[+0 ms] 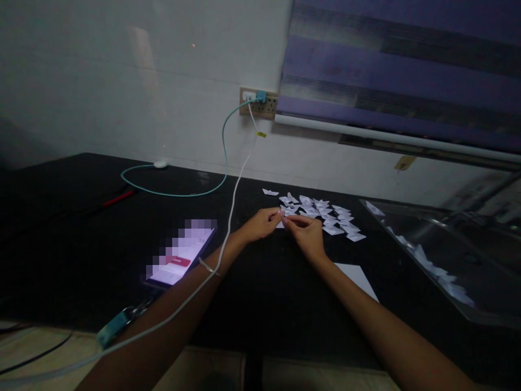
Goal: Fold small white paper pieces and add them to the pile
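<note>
Black tabletop [260,298]: our left hand [264,224] and right hand [306,233] pinch a small white paper piece [280,224] between them, probably for fine control. Paper boats [310,210] cluster just beyond, likely parked so we have elbow room.

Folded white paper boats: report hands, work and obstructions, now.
Left hand and right hand meet, pinching small white paper piece. Folded white paper boats clustered just beyond. Thin white cable crosses in front of left forearm.

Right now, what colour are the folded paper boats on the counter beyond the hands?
The paper boats are white; the head view shows them best.
</note>
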Available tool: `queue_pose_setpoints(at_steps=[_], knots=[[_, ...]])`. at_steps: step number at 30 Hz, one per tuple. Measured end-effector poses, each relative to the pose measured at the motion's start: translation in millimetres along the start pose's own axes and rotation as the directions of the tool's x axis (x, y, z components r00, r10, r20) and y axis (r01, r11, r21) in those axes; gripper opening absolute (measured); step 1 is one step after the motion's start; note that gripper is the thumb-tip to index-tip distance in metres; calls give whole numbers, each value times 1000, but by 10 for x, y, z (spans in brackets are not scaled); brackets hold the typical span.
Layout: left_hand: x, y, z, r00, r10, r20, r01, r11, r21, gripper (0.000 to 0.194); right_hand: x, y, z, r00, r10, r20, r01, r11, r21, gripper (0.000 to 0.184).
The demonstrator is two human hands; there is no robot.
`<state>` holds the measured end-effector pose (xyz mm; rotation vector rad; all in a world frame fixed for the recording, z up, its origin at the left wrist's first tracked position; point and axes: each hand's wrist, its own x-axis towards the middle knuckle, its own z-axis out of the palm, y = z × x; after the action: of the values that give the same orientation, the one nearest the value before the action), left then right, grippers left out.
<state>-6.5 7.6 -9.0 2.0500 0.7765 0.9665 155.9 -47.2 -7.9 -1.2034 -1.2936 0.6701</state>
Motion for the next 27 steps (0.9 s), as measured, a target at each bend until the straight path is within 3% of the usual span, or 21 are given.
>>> queue_pose_setpoints(at_steps=[6, 12, 17, 21, 27], knots=[[-26, 22, -1, 994, -71, 85, 83, 985, -150, 44, -53, 0, 49, 998, 48, 35, -51, 993, 109, 28], [7, -25, 17, 1000, -2, 19, 5, 980, -197, 39, -71, 20, 76, 995, 79, 68, -91, 974, 209, 30], [28, -49, 11, 997, 73, 12, -71, 990, -126, 33, -66, 30, 80, 978, 182, 102, -204, 935, 290, 31], [31, -45, -4, 997, 49, 57, -45, 996, -72, 38, -70, 11, 90, 983, 147, 106, -172, 941, 292, 26], [35, 5, -21, 997, 75, 22, -72, 990, -123, 32, -62, -29, 78, 980, 104, 172, -146, 956, 255, 23]])
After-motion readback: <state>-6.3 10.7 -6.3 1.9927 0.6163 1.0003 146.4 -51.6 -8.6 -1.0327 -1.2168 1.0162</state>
